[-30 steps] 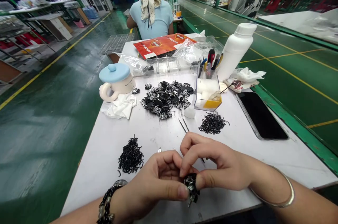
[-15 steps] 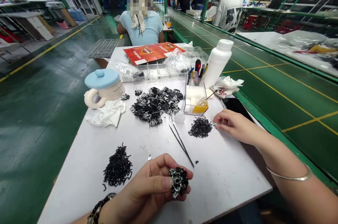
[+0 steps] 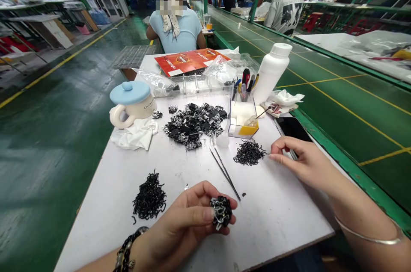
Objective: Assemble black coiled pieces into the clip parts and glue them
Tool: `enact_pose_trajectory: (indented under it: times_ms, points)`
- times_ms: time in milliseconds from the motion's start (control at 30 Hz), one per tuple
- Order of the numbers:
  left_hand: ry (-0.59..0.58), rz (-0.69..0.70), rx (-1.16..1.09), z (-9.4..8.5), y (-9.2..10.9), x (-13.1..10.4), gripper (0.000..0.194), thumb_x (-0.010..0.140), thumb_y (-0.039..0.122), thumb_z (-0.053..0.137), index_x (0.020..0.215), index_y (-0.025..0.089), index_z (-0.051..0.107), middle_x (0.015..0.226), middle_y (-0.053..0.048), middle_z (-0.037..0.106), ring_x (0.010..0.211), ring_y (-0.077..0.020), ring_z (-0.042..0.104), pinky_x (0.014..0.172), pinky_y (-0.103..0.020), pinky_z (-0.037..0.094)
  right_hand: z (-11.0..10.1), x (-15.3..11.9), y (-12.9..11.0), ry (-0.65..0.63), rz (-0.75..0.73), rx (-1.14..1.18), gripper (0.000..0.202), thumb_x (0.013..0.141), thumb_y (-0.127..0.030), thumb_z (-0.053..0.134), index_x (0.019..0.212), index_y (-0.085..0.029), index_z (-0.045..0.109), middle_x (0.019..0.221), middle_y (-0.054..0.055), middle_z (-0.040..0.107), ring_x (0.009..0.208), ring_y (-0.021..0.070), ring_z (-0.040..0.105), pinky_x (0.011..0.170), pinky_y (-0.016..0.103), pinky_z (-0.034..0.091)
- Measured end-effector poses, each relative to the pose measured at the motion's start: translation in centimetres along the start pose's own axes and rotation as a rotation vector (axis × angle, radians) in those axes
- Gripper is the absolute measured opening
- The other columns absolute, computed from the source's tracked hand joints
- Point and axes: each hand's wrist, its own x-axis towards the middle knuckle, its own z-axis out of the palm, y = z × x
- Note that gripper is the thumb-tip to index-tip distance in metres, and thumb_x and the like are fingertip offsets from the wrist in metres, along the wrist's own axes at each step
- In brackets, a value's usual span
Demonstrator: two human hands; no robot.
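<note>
My left hand (image 3: 195,212) is closed around a small black-and-silver metal assembly (image 3: 221,213), held low over the front of the table between thumb and fingers. Off to the right, my right hand (image 3: 297,156) has thumb and forefinger pinched on what looks like one small black curved piece (image 3: 269,154). Its fingertips are just right of a pile of such curved pieces (image 3: 249,152). Another heap of black curved pieces (image 3: 149,197) lies left of my left hand. Similar black-and-silver assemblies (image 3: 194,124) are heaped mid-table.
Tweezers (image 3: 226,173) lie on the white table (image 3: 199,165). Behind are a clear tool box (image 3: 243,124), a white bottle (image 3: 272,71), a blue-lidded mug (image 3: 133,103) and crumpled tissue (image 3: 136,134). A phone (image 3: 293,128) lies by the right edge. A person (image 3: 175,32) sits ahead.
My right thumb and forefinger have come together and drawn slightly away from the small pile. The left hand keeps its hold on the assembly. The whole view has shifted a little.
</note>
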Motion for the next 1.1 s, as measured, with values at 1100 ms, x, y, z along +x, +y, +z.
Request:
enact_pose_trajectory:
  times_ms: [1100]
  points:
    - [-0.124,0.14,0.006,0.0,-0.1,0.1,0.021,0.069,0.016,0.073,0.089,0.015,0.065,0.096,-0.006,0.068,0.089,-0.0146,0.063,0.086,-0.024,0.045,7.0,-0.4,-6.7,-0.265,-0.044,0.943,0.015,0.081,-0.028,0.067,0.087,-0.016,0.059,0.082,0.004,0.056,0.076,0.013,0.053,0.069,0.028,0.044]
